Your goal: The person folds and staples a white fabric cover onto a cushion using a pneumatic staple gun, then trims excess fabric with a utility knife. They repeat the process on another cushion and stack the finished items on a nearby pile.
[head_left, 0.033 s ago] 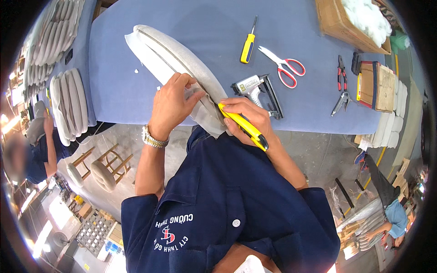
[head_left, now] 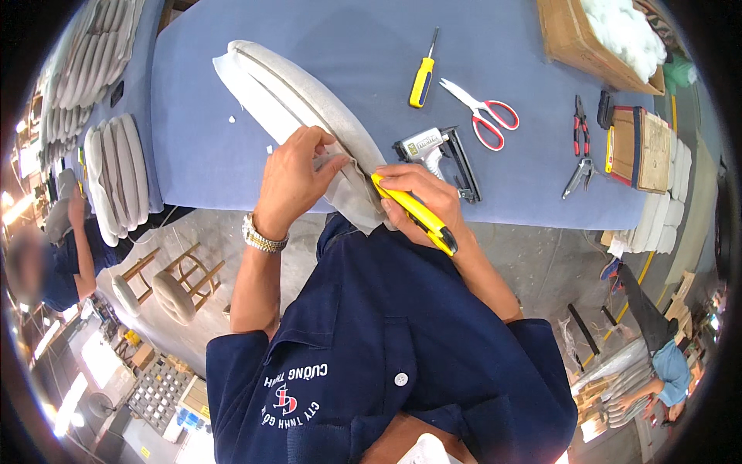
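Mid-frame, left fingers (head_left: 312,138) are pinching fabric (head_left: 352,204), right fingers (head_left: 408,179) gripping a yellow cutter (head_left: 418,211); ideally, the left are holding the fabric taut, outside the cutter's path.

Bright, diffuse light leaves the yellow utility knife (head_left: 418,212) crisp mid-frame. A strip light (head_left: 71,406) glares lower left; a co-worker's head (head_left: 28,267) is blurred far left. Fisheye distortion curves the edges into black corners.
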### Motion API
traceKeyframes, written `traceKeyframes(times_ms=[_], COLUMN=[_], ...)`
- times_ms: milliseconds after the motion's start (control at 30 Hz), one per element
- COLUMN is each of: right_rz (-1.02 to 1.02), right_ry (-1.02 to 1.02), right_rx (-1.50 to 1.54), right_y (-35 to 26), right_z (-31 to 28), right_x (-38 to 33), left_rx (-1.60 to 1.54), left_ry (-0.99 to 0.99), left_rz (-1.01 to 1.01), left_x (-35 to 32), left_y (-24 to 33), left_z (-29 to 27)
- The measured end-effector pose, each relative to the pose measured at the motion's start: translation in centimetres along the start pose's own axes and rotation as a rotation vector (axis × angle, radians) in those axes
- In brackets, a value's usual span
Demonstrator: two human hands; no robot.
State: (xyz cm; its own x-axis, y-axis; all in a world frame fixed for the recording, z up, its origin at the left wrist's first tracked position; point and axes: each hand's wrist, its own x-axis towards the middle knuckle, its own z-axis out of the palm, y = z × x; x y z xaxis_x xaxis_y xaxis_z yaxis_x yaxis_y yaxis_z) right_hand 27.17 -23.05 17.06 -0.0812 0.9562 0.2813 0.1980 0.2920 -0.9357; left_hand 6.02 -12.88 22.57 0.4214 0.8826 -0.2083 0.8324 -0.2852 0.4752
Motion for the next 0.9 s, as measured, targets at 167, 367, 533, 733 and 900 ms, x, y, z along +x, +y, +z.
traceKeyframes(times_ms=[167, 367, 533, 733, 900], right_rz=[-0.026, -0.081, -0.053, -0.047, -0.082], right_ry=[0.111, 0.085, 0.05, 0.034, 0.02], right_rx=[0.028, 0.072, 0.041, 0.008, -0.05], right_y=[0.5, 1.3, 2.1, 1.8, 1.3], right_z=[0.3, 1.0, 1.5, 1.7, 1.5], right_x=[1.7, 3.4, 3.0, 2.9, 2.6], left_rx=[-0.207, -0.711, -0.789, -0.746, -0.759], left_ry=[0.016, -0.086, -0.213, -0.27, -0.307], left_rz=[-0.084, -0.069, -0.091, -0.063, -0.043], left_x=[-0.8, 0.4, 1.2, 1.7, 2.3], left_y=[-1.0, -5.1, -5.4, -5.6, -5.8], left_z=[1.2, 3.0, 2.4, 1.8, 1.6])
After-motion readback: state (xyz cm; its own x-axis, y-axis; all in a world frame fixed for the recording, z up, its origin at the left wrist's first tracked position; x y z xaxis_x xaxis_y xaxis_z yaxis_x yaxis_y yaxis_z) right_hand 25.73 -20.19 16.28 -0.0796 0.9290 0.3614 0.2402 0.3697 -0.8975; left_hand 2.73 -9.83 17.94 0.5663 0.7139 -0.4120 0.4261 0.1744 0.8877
